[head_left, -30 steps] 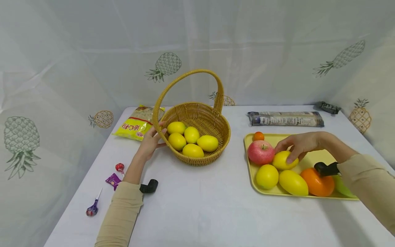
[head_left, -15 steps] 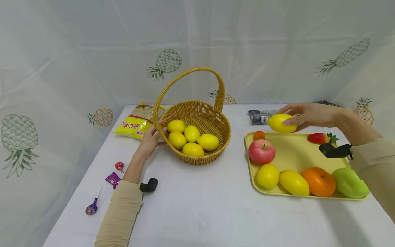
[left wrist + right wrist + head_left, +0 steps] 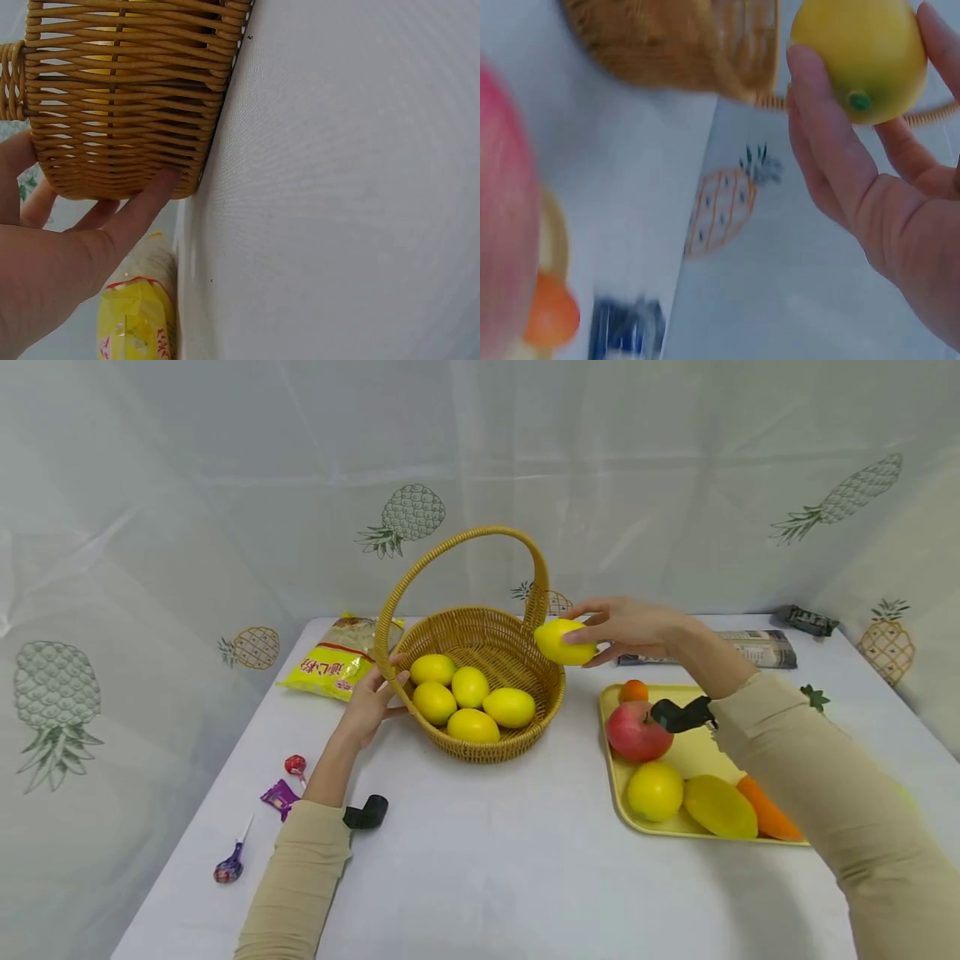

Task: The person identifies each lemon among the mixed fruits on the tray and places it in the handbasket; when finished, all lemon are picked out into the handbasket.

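A lemon [image 3: 564, 642] is pinched in my right hand [image 3: 626, 625], in the air beside the wicker basket's right rim; in the right wrist view the green-tipped end of this lemon [image 3: 859, 67] shows between thumb and fingers. My left hand [image 3: 367, 703] holds the left side of the basket [image 3: 480, 752], at the foot of its arched handle. From the left wrist, thumb and fingers spread against the woven wall [image 3: 127, 112]. Several lemons [image 3: 472, 725] lie inside the basket, gathered toward its left and front.
A yellow tray [image 3: 626, 822] at right holds an apple [image 3: 637, 732], a small orange fruit [image 3: 633, 691], yellow fruits [image 3: 655, 791] and a larger orange one, partly under the right sleeve. Behind it lies a long packet [image 3: 757, 647]. Left are a yellow bag [image 3: 326, 670], lollipops [image 3: 228, 867] and a purple candy [image 3: 280, 797].
My right hand has lifted the lemon out of the tray and carried it left to the basket's right rim. The left hand stays on the basket.
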A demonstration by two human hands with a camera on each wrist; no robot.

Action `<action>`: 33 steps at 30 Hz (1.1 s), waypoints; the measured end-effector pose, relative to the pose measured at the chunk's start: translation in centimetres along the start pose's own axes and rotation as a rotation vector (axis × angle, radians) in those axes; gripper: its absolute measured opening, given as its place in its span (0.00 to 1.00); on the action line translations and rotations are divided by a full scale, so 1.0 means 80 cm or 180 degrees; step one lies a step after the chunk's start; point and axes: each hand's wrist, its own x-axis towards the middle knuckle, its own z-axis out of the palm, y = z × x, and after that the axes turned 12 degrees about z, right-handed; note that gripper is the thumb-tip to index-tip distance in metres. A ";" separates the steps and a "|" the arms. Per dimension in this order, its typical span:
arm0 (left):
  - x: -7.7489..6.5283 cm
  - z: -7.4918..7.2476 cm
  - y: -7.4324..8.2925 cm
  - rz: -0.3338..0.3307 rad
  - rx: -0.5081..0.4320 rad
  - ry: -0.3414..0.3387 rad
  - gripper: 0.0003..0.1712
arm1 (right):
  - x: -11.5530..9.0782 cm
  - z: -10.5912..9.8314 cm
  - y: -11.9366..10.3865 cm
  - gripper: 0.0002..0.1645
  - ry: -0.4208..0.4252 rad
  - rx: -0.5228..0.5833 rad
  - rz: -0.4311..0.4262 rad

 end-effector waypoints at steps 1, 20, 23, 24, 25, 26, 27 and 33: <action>0.000 0.000 0.000 -0.0004 0.0003 0.0005 0.29 | 0.007 0.008 -0.005 0.38 -0.0037 0.0030 0.0007; 0.002 0.000 -0.002 0.0033 0.0022 0.0003 0.29 | 0.103 0.100 -0.028 0.32 0.0804 -0.0631 0.0135; 0.003 0.001 -0.001 0.0036 0.0014 0.0012 0.29 | 0.105 0.098 -0.027 0.32 0.0895 -0.0864 0.0187; 0.003 0.001 0.000 0.0033 0.0010 0.0013 0.29 | 0.105 0.097 -0.027 0.31 0.0904 -0.0937 0.0196; 0.003 0.002 0.000 0.0032 0.0012 0.0012 0.29 | 0.105 0.096 -0.027 0.31 0.0900 -0.0968 0.0206; 0.003 0.002 0.000 0.0023 0.0006 0.0017 0.29 | 0.105 0.095 -0.027 0.30 0.0894 -0.0991 0.0213; 0.002 0.002 0.000 0.0013 0.0002 0.0020 0.29 | 0.104 0.095 -0.027 0.29 0.0883 -0.1015 0.0219; 0.000 0.001 -0.002 -0.0021 -0.0006 0.0020 0.29 | 0.090 0.088 -0.033 0.25 0.0722 -0.1143 0.0174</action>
